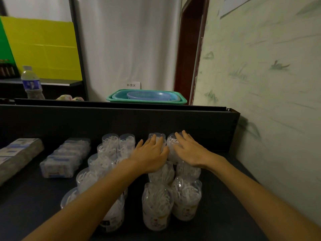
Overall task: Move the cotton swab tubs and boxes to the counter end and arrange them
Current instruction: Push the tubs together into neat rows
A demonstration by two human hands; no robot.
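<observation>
- Cotton swab tubs point(157, 204): clear, light, slick plastic, in two rows at the counter's wall end.
- My left hand point(150, 156) and right hand point(189, 150): fingers flat, extended over the rear tubs' tops, gripping nothing.
- Best hold, I judge: around the sides.

Clear swab tubs point(157, 204) stand in rows beside flat boxes point(64, 158).

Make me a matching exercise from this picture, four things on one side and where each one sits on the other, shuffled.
Things:
1. water bottle
2. green basket
3. swab boxes
4. right hand

Places:
A. flat on tubs near the wall
B. counter, left of the tubs
C. ledge, far left
D. ledge, by the door frame

Pairs: 1-C, 2-D, 3-B, 4-A
</observation>
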